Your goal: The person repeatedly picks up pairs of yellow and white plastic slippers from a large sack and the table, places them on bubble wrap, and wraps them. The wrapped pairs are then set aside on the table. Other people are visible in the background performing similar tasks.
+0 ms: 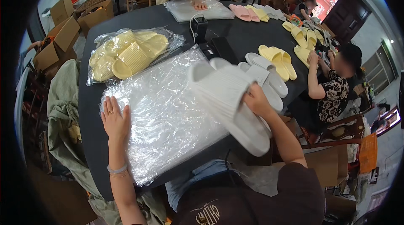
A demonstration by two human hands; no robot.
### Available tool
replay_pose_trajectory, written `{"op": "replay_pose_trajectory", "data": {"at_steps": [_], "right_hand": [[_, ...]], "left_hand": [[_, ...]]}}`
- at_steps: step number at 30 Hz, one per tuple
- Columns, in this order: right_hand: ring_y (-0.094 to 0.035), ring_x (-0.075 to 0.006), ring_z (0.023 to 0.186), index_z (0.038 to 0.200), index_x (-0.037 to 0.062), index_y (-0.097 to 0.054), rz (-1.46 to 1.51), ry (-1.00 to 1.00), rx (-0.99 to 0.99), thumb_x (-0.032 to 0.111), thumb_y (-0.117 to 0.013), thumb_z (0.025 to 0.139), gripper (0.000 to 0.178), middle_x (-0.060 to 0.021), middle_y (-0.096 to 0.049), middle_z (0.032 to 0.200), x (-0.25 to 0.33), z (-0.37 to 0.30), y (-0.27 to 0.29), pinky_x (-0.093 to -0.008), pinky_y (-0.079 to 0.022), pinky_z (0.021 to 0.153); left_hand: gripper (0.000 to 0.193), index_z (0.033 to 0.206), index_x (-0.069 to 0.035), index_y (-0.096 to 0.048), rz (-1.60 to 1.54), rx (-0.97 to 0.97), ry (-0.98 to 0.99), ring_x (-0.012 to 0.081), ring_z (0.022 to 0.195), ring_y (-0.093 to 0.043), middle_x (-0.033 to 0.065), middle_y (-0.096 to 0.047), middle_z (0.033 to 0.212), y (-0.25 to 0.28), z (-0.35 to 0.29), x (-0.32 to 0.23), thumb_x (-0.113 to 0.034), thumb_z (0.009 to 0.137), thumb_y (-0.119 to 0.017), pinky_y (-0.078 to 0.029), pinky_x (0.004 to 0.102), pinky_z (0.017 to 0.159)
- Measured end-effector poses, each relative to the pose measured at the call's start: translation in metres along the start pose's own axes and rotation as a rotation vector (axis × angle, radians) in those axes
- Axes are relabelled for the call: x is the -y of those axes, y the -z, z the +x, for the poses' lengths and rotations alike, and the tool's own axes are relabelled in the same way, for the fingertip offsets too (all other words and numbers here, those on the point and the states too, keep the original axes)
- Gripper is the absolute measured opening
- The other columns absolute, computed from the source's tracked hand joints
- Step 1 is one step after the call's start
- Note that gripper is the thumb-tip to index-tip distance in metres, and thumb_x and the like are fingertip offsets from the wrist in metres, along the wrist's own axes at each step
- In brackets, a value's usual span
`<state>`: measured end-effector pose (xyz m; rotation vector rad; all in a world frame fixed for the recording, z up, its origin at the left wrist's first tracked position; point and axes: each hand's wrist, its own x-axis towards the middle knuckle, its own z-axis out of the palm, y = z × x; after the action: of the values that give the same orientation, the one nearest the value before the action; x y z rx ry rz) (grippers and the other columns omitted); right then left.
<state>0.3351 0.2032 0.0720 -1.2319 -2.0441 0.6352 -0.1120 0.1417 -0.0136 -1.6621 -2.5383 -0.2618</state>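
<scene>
My left hand (115, 117) lies flat with its fingers stretched out on the left edge of a stack of clear plastic bags (168, 115). Above the stack's right side, my right hand (257, 101) grips a pair of pale grey slippers (216, 84) by the strap. The pair is tilted, one slipper partly behind the other, and slightly blurred. Just beyond that hand, more pale grey slippers (275, 83) rest on the black table (94, 136). Beyond the stack, at the left, several yellow slippers (134, 56) lie in clear bags.
Behind the stack stand a black device with a cable (199, 28) and a black phone (224, 49). Yellow slippers (278, 62) line the right side. A co-worker's hand (200, 5) presses another bag stack (181, 11) across the table. Another person (336, 82) sits at the right. Cardboard boxes (59, 42) stand left.
</scene>
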Motion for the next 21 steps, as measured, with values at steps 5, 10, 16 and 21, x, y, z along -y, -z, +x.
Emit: {"op": "replay_pose_trajectory", "data": {"at_steps": [5, 10, 16, 21], "right_hand": [[-0.060, -0.0247, 0.096, 0.115, -0.0025, -0.057, 0.239, -0.250, 0.075, 0.011, -0.059, 0.084, 0.033, -0.0162, -0.064, 0.106, -0.055, -0.052, 0.028, -0.0334, -0.044, 0.087], [-0.057, -0.0324, 0.108, 0.118, -0.0026, -0.055, -0.149, -0.252, -0.080, 0.012, -0.063, 0.082, 0.040, -0.0183, -0.062, 0.112, -0.094, -0.053, 0.045, -0.0363, -0.043, 0.090], [-0.055, -0.0386, 0.110, 0.114, -0.0054, -0.058, -0.184, -0.209, -0.176, 0.019, -0.068, 0.079, 0.044, -0.0246, -0.060, 0.114, -0.182, -0.037, 0.103, -0.0399, -0.042, 0.091], [-0.058, -0.0416, 0.104, 0.107, -0.0073, -0.060, -0.484, -0.385, -0.202, 0.031, -0.071, 0.077, 0.049, -0.0281, -0.062, 0.108, -0.209, 0.024, 0.115, -0.0438, -0.045, 0.086]], "left_hand": [[0.068, 0.148, -0.011, -0.025, 0.010, 0.000, -0.002, 0.0249, 0.142, -0.019, 0.0084, -0.021, 0.154, -0.002, 0.002, -0.002, -0.051, 0.094, -0.038, -0.016, 0.0444, 0.114], [0.068, 0.148, -0.011, -0.025, 0.020, -0.008, -0.001, 0.0251, 0.142, -0.020, 0.0085, -0.021, 0.154, -0.002, 0.001, 0.001, -0.050, 0.094, -0.038, -0.016, 0.0445, 0.114], [0.068, 0.148, -0.010, -0.025, 0.018, -0.008, -0.011, 0.0254, 0.142, -0.019, 0.0092, -0.021, 0.154, -0.004, 0.004, -0.005, -0.050, 0.094, -0.038, -0.016, 0.0451, 0.114], [0.068, 0.147, -0.009, -0.025, 0.020, 0.001, 0.005, 0.0258, 0.142, -0.019, 0.0099, -0.021, 0.154, -0.001, 0.000, 0.001, -0.050, 0.094, -0.037, -0.016, 0.0450, 0.114]]}}
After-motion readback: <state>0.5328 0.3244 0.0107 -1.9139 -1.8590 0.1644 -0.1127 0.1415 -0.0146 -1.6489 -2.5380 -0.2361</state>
